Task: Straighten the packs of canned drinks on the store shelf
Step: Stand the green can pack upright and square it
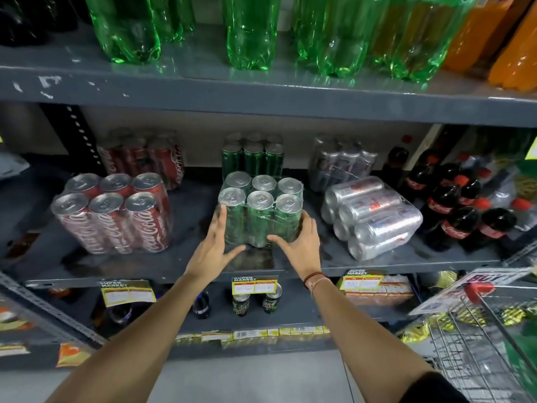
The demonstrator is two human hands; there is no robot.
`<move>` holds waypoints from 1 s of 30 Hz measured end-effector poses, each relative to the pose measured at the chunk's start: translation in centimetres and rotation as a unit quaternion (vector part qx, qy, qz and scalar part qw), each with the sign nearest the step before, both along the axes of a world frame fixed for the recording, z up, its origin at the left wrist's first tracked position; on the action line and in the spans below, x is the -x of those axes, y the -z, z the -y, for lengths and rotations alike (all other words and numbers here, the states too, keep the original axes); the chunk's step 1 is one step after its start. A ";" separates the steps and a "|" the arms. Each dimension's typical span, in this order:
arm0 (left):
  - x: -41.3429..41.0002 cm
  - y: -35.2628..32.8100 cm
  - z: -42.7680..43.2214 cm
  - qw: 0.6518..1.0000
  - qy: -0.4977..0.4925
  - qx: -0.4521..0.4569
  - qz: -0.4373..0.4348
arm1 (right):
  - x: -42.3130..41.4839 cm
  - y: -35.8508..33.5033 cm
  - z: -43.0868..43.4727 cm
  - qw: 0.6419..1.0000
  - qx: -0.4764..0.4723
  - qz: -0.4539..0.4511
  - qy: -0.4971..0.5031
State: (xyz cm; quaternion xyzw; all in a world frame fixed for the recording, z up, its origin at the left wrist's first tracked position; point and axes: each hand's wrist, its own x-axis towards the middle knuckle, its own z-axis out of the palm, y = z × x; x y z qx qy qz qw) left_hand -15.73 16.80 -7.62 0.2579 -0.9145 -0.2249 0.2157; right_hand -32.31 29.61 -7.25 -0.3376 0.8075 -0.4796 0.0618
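A shrink-wrapped pack of green cans [259, 209] stands upright at the middle of the grey shelf [174, 266]. My left hand [216, 245] lies against its left front side with fingers spread. My right hand [299, 241] presses its right front corner, fingers apart. A red cola pack [114, 213] stands upright to the left. A silver can pack [372, 216] lies on its side, skewed, to the right. Behind them stand another red pack [145, 158], a green pack [252, 157] and a silver pack [341, 162].
Small cola bottles [462, 207] crowd the shelf's right end. Large green bottles [252, 33] and orange bottles [511, 45] fill the shelf above. Yellow price tags [254, 285] hang on the shelf edge. A wire shopping trolley [479, 330] stands at the lower right.
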 end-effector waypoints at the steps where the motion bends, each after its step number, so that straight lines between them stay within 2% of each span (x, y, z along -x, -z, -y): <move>1: 0.1 -0.3 -0.3 1.000 -0.010 -0.011 -0.006 | 0.2 -0.2 -0.1 1.000 0.020 0.019 -0.003; 4: 0.7 -1.4 -2.6 0.988 -0.083 -0.085 -0.102 | 1.4 -1.7 0.1 0.987 0.130 0.092 -0.004; 6: 1.9 -2.5 -4.9 0.954 -0.171 -0.162 -0.186 | 2.7 -3.5 1.1 0.972 0.181 0.151 -0.015; 8: 4.0 -4.0 -6.8 0.920 -0.218 -0.256 -0.203 | 4.2 -5.7 2.6 0.971 0.144 0.186 -0.054; 10: 6.2 -5.5 -7.6 0.889 -0.222 -0.360 -0.176 | 5.2 -7.4 3.5 0.970 0.074 0.204 -0.106; 12: 7.8 -6.6 -7.5 0.863 -0.226 -0.426 -0.150 | 5.7 -8.0 4.0 0.966 0.031 0.216 -0.135; 15: 8.9 -6.7 -6.4 0.861 -0.226 -0.437 -0.129 | 5.5 -7.6 3.8 0.970 0.025 0.208 -0.121; 17: 9.0 -6.4 -4.9 0.870 -0.219 -0.425 -0.118 | 4.8 -7.2 3.3 0.975 0.058 0.193 -0.094; 19: 8.6 -6.1 -2.7 0.887 -0.194 -0.404 -0.110 | 3.7 -6.5 2.5 0.984 0.090 0.136 -0.068; 21: 7.7 -6.1 0.2 0.899 -0.130 -0.404 -0.106 | 1.8 -5.5 1.9 0.990 0.117 0.078 -0.025; 23: 6.7 -6.5 2.9 0.896 -0.043 -0.432 -0.092 | -0.9 -4.5 2.0 0.990 0.125 0.043 0.043; 25: 6.0 -7.1 4.7 0.898 0.003 -0.436 -0.062 | -3.9 -3.8 2.4 0.988 0.120 0.016 0.098; 27: 5.8 -7.5 5.7 0.916 -0.002 -0.397 -0.064 | -6.3 -3.6 2.6 0.987 0.129 0.010 0.094; 30: 5.4 -7.7 5.1 0.935 -0.082 -0.311 -0.146 | -7.0 -3.7 2.8 0.990 0.136 0.014 0.041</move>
